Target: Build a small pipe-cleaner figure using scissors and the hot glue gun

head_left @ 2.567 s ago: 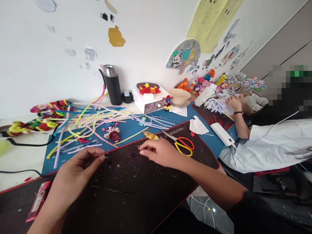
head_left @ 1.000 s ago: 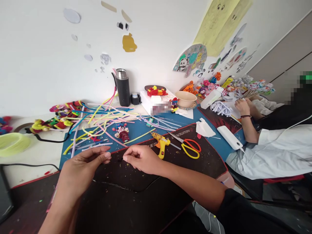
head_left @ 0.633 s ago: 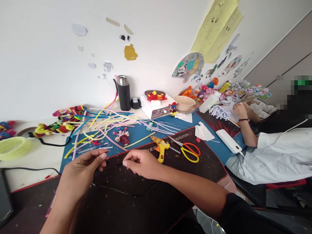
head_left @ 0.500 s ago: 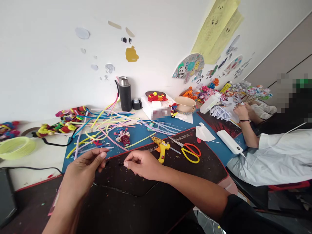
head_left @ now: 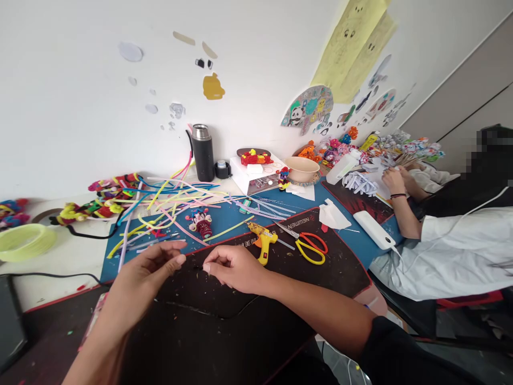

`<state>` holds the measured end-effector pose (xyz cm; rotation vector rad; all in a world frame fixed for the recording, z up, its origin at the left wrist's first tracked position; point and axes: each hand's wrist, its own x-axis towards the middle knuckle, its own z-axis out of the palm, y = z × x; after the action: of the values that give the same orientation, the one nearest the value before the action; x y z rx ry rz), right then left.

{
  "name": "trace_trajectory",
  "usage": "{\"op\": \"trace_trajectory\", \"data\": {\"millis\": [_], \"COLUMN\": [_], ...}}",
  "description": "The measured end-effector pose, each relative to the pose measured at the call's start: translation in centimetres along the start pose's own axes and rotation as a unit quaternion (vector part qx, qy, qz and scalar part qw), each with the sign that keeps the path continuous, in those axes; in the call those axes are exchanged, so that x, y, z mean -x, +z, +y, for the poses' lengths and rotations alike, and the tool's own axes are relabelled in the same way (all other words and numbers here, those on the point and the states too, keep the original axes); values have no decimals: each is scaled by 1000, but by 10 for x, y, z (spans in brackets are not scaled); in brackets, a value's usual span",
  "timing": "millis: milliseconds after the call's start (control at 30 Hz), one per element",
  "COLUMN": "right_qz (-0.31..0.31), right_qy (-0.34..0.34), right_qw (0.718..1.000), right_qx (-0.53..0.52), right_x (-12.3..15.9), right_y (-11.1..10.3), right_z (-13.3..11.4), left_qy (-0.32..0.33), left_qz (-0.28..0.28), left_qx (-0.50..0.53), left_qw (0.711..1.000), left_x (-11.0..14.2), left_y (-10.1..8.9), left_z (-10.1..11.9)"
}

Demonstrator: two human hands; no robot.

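Observation:
My left hand (head_left: 150,272) hovers over the black desk mat (head_left: 188,342), thumb and index fingertip apart, with nothing visible between them. To its right, my right hand (head_left: 234,270) is closed in a pinch. A small dark bit shows at its fingertips, too hard to make out against the mat. Just beyond the hands stands a small maroon figure (head_left: 201,223) with a white head and red and blue trim. A yellow glue gun (head_left: 263,243) lies beyond my right hand, and scissors (head_left: 306,243) with red and yellow handles lie to the right of it.
Pipe cleaners (head_left: 168,206) in several colours lie tangled behind the hands. A black thermos (head_left: 203,158) stands by the wall near a beige bowl (head_left: 302,170). A yellow-green ring roll (head_left: 26,241) sits at left. On the right, a white power bank (head_left: 373,230) lies near a co-worker's hands (head_left: 395,181).
My left thumb and index finger have parted from a closer pinch, and the hand has shifted slightly right. My right hand keeps its pinch. The whole view has shifted a little.

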<state>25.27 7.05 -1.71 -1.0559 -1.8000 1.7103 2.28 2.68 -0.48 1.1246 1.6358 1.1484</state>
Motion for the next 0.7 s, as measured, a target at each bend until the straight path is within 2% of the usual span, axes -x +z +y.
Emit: {"op": "trace_trajectory", "data": {"millis": [133,233,500,700], "right_qz": [2,5,8,-13], "right_qy": [-9,-19,-10,-2], "right_qw": [1000,1000,1000,1000], "right_qx": [3,7,17,-5], "right_x": [-1,-2,-2,-3], "right_y": [-1,-1,2,6], "right_z": [-1,0,-9,-7], "left_qy": [29,72,132,140], "left_qz": [-89,-120,-137,-97], "left_qx": [-66,-107,-131,-85], "left_qw": [993,984,973,982], "left_x": [8,9,12,23], "left_y": [4,5,4,0], "left_z": [10,9,11,29]}}
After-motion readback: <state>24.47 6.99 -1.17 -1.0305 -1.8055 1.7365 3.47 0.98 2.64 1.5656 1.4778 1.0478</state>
